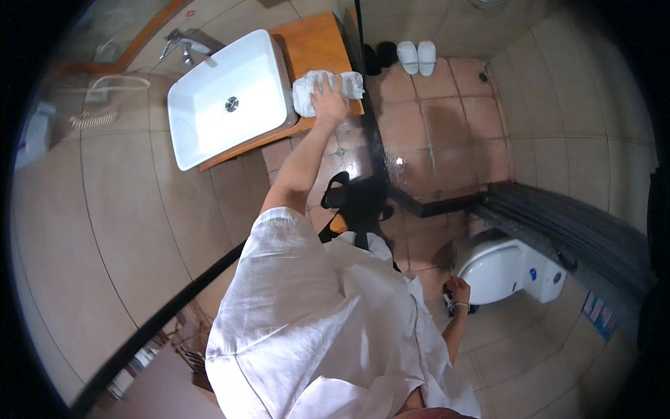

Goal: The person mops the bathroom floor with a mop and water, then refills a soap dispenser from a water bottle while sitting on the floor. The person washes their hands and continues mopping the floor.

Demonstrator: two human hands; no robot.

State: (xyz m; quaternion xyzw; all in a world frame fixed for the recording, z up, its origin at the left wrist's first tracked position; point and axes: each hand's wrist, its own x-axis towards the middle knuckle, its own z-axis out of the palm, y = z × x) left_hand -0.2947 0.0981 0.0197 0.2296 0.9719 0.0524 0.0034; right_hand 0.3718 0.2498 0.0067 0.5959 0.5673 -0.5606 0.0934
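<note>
My left hand [331, 99] lies over a bunched white cloth [310, 94], its fingers spread across the top. The cloth sits on the wooden countertop [309, 42], close beside the right side of a white rectangular washbasin [230, 68]. A metal drain [232, 104] shows in the basin's floor. My right hand [458, 289] hangs low at my side, near the front of a white toilet [494, 272]. Its fingers look curled, and a bracelet circles the wrist. Something dark is partly hidden behind that hand; I cannot tell whether the hand touches it.
A chrome faucet [186, 44] stands behind the basin. Past a dark-framed partition [374, 125], white slippers [417, 57] and dark footwear [381, 57] rest on wet-looking tiles [445, 120]. A dark folded panel or curtain [565, 235] reaches over the toilet. A hairdryer-like device with coiled cord [94, 120] is at left.
</note>
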